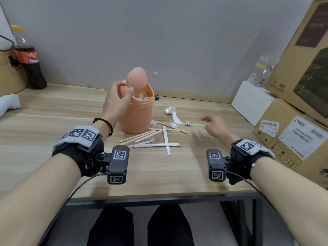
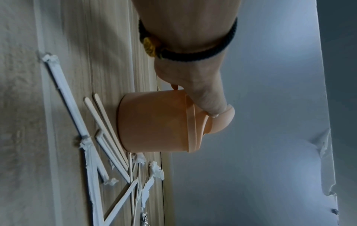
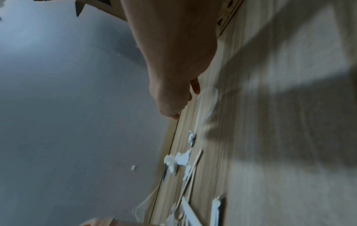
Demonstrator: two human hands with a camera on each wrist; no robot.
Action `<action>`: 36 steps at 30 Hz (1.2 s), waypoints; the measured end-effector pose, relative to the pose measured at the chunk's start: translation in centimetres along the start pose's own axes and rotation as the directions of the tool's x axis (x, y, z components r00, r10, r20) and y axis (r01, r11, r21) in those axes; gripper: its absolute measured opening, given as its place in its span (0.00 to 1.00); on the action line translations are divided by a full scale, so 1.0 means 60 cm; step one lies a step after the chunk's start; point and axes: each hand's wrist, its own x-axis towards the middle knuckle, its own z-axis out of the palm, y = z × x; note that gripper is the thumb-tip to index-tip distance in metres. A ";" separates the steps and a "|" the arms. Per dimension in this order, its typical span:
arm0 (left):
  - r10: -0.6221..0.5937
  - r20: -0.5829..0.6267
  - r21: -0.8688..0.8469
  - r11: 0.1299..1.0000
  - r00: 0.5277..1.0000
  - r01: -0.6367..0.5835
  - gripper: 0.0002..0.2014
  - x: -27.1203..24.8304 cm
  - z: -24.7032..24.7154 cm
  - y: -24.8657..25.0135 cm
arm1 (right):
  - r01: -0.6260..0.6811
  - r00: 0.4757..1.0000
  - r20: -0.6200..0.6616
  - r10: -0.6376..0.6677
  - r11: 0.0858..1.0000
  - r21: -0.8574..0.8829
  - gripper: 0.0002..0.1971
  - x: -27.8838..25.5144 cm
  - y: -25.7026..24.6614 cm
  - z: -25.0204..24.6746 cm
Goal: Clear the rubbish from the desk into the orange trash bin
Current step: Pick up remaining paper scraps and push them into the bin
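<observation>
The orange trash bin [image 1: 136,114] stands mid-desk with its swing lid [image 1: 137,77] tipped up and scraps showing inside. My left hand [image 1: 125,87] grips the lid's lower end between thumb and fingers; in the left wrist view the thumb [image 2: 209,104] lies over the lid [image 2: 222,122]. Right of the bin lie wooden sticks [image 1: 137,136], white paper wrappers [image 1: 166,141], a crumpled tissue [image 1: 170,110] and a small foil ball [image 1: 188,123]. My right hand [image 1: 206,124] hovers over the desk right of the foil, fingers loosely spread and holding nothing. It is motion-blurred.
A cola bottle [image 1: 30,63] stands at the back left. Cardboard boxes [image 1: 301,64] and a white box [image 1: 252,102] crowd the right side. A white object [image 1: 8,103] lies at the left edge. A cable hole [image 1: 156,98] sits behind the bin.
</observation>
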 end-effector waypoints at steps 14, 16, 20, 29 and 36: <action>0.013 -0.007 0.022 1.000 1.000 -0.013 0.21 -0.001 0.009 -0.001 | 0.017 0.999 0.049 -0.009 0.984 -0.176 0.07 -0.013 0.070 0.016; 0.018 -0.008 0.025 1.000 1.000 -0.018 0.21 -0.001 0.008 -0.002 | 0.045 0.997 0.065 -0.030 0.973 -0.226 0.10 -0.013 0.062 0.016; 0.021 -0.004 0.019 1.000 1.000 -0.021 0.21 -0.001 0.008 -0.003 | 0.068 0.996 0.074 -0.052 0.970 -0.232 0.12 -0.010 0.039 0.017; 0.026 -0.003 0.014 1.000 1.000 -0.026 0.21 -0.002 0.006 -0.003 | 0.302 0.946 -0.163 -0.281 0.946 0.118 0.04 -0.002 -0.120 -0.039; 0.015 0.017 0.013 1.000 1.000 -0.015 0.20 -0.003 0.002 -0.001 | 0.345 0.939 -0.181 -0.294 0.794 0.500 0.04 -0.021 -0.223 -0.038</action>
